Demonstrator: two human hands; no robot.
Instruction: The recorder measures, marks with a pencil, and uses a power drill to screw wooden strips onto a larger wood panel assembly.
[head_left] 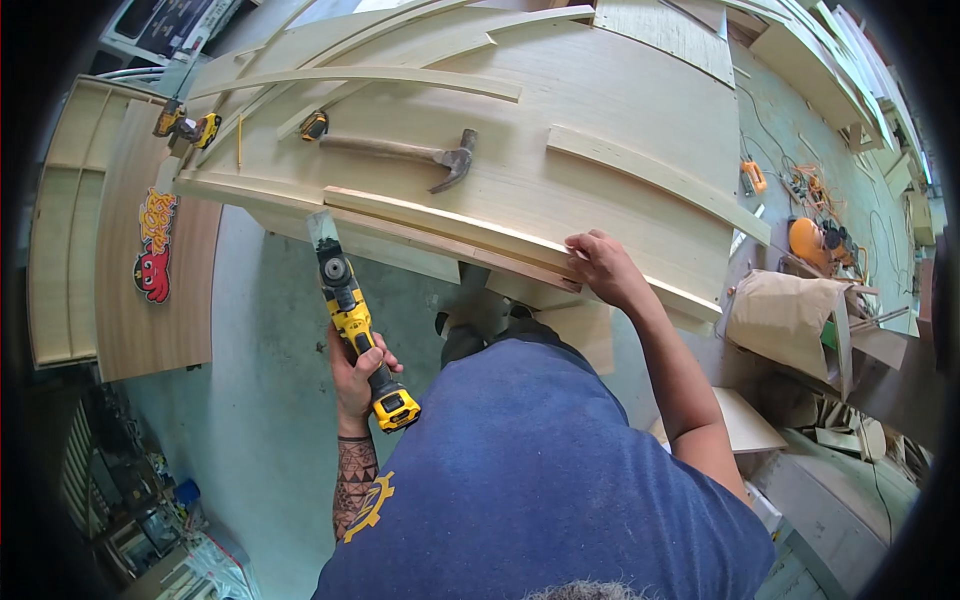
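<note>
My left hand [362,372] is wrapped round the body of a yellow and black cordless oscillating multi-tool [350,315]. The tool points away from me, its flat blade [322,228] close to the near edge of the wooden workbench panel. My right hand [608,270] pinches a long pale wooden strip [440,217] that lies along that edge. Just below it runs a second, shorter strip [480,256], ending near my right fingers. Some of the grip is hidden behind the fingers.
On the panel [640,90] lie a claw hammer [400,151], a tape measure [314,125], a pencil [239,142] and several wooden strips. A cordless drill [186,122] sits at its left end. Cords and an orange compressor [808,240] stand on the floor at right.
</note>
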